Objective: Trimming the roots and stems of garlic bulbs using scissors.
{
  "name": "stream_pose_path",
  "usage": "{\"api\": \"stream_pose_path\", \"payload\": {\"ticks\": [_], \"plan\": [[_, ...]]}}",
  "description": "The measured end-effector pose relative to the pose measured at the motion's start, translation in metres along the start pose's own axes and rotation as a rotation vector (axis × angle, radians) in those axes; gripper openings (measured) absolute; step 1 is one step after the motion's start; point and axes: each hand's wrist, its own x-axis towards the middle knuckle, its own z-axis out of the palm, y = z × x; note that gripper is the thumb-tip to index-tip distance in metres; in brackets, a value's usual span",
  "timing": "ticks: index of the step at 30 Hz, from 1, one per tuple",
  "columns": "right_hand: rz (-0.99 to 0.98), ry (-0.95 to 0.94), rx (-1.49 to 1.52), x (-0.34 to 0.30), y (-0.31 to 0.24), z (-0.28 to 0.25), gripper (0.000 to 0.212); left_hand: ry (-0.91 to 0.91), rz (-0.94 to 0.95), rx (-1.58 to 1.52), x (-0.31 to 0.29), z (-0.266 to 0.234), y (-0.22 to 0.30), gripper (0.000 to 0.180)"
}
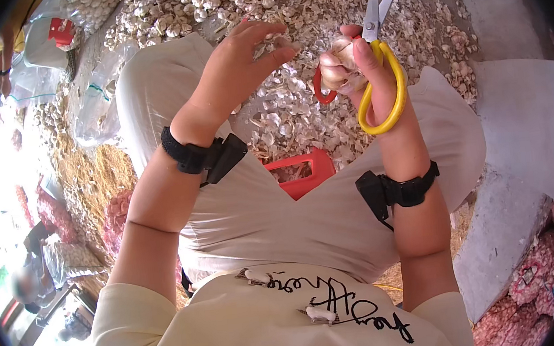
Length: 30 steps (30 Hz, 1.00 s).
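Observation:
My right hand (pixel 374 73) is closed round a pair of scissors (pixel 391 88) and a garlic bulb (pixel 343 68). The scissors have a yellow handle loop, and their metal blades point up and away, slightly apart. Beside the bulb shows a red loop (pixel 319 87); whether it belongs to the scissors I cannot tell. To the left, my left hand (pixel 248 50) hovers with its fingers curved and the thumb apart from them, holding nothing that I can make out. Below both hands lie loose garlic skins (pixel 285 115).
Whole garlic bulbs (pixel 172 16) are heaped at the far side. A red plastic piece (pixel 317 171) sits between my legs. Clear plastic bags (pixel 97 103) stand on the left, pinkish mesh sacks (pixel 534 281) at lower right. Another person's arm (pixel 5 49) shows at far left.

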Motion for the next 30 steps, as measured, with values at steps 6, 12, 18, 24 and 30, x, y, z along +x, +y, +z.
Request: {"api": "stream_pose_path", "payload": {"ticks": [6,12,18,24,30], "plan": [[-0.027,0.002,0.12,0.001,-0.005,0.007,0.038,0.014,-0.066,-0.568,0.002,0.002,-0.006,0.049],[-0.036,0.116,-0.108,-0.001,0.003,0.011,0.04,-0.045,0.101,-0.383,-0.011,0.021,0.031,0.062],[-0.017,0.13,-0.15,-0.005,-0.002,0.018,0.043,-0.178,-0.095,-0.816,-0.003,0.007,0.017,0.046],[-0.011,0.112,-0.33,-0.004,-0.003,0.009,0.042,-0.093,-0.1,-0.871,-0.002,0.013,0.018,0.051],[-0.153,0.153,-0.58,-0.001,0.002,0.012,0.048,-0.128,0.178,-0.486,-0.007,0.016,0.023,0.074]]}}
